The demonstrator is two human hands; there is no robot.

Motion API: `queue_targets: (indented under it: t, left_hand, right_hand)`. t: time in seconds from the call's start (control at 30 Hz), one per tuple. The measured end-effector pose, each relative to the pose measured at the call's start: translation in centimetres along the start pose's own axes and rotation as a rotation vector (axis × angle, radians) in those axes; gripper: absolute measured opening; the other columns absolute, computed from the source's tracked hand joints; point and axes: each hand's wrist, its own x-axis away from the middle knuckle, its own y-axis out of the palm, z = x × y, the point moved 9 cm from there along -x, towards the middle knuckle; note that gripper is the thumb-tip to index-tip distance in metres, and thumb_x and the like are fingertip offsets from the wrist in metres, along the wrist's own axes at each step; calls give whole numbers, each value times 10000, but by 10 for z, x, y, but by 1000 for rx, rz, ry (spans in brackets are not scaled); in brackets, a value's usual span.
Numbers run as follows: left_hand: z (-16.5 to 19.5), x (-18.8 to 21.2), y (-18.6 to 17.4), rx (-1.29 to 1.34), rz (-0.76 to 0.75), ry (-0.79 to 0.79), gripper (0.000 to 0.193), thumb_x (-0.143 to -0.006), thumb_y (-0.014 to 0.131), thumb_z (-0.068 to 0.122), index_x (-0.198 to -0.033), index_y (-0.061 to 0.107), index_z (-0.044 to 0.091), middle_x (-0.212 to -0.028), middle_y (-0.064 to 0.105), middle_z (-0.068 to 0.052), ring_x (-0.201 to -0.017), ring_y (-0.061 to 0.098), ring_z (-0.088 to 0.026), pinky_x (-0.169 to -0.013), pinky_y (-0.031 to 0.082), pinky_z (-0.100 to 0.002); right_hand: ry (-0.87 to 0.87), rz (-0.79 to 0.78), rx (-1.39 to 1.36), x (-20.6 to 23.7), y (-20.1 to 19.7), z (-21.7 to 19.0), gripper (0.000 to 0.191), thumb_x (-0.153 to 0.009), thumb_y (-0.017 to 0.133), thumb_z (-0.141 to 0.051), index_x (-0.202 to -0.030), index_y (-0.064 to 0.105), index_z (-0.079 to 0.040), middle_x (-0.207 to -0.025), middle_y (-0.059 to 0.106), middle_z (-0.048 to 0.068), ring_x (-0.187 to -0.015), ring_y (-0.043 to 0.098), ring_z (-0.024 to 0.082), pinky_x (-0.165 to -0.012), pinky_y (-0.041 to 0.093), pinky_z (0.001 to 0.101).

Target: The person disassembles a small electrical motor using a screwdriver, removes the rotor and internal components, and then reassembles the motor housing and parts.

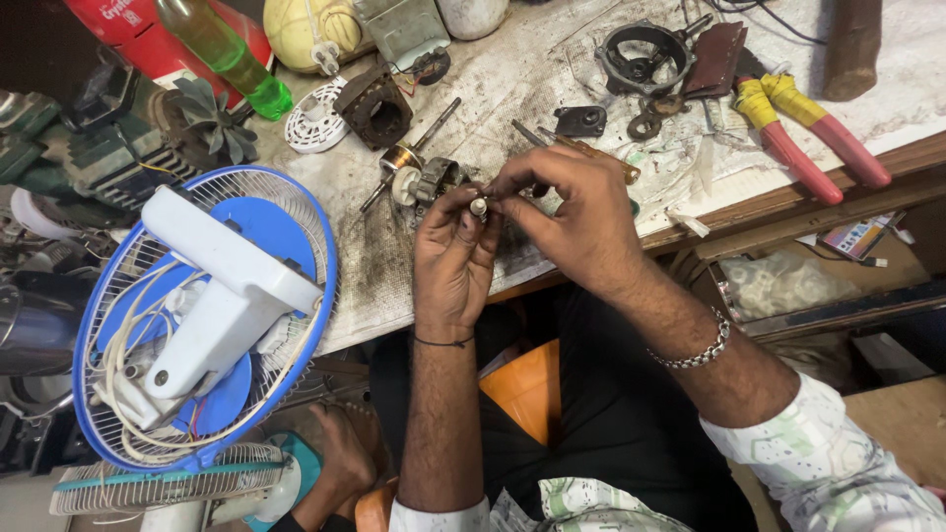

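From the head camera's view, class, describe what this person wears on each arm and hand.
The left hand is bare, with a thin dark thread band around the wrist. The right hand is also bare, with a silver chain bracelet at the wrist. Both forearms are uncovered; white sleeves with a pale green pattern are pushed up near the elbows.

Even, fairly bright overhead light, soft shadows under the bench (dim at lower corners), slight wide-angle edge distortion.
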Motion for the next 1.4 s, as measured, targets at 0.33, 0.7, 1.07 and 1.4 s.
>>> queue_targets:
  t: [0.33, 0.7, 1.07, 1.4]
  left_hand:
    - [3, -1, -10, 4, 79, 33, 206, -1025, 638, -41, -1221, 702, -38, -1236, 712, -169, -1120, 711, -218, -1002, 598, -341]
    - [19, 6, -5, -286, 138, 286, 222, -991, 676, -74, -1210, 703, -71, -1282, 695, -202, -1146, 691, -246, -992, 600, -329]
    - [9, 4, -3, -334, 124, 201, 225, -994, 660, -84, -1216, 687, -107, -1351, 650, -254, -1212, 673, -272, -1023, 598, -345]
    - [24, 7, 41, -274, -30, 133, 533, -972, 673, 39, -1477, 504, 60, -1474, 563, -241, -1290, 611, -281, -1050, 555, -361]
  right_hand:
    - [26, 64, -79, 8, 3, -7, 165, -912, 766, 4, -1064, 705, -13, -1013, 751, 110, -956, 783, 187, -829, 655, 300]
    - [-36, -18, -48, 5, 15, 6, 374, -941, 820, -122, -1252, 657, 7, -1136, 757, 165, -1012, 778, 231, -838, 620, 332]
    - [-67, -150, -102, -4, 3, 18, 256, -903, 844, -132, -1139, 766, -71, -1062, 794, 92, -972, 788, 179, -843, 663, 298]
    - [-124, -112, -138, -8, -7, 26, 218, -916, 856, -139, -1095, 758, -65, -1027, 789, 110, -891, 794, 178, -763, 680, 282]
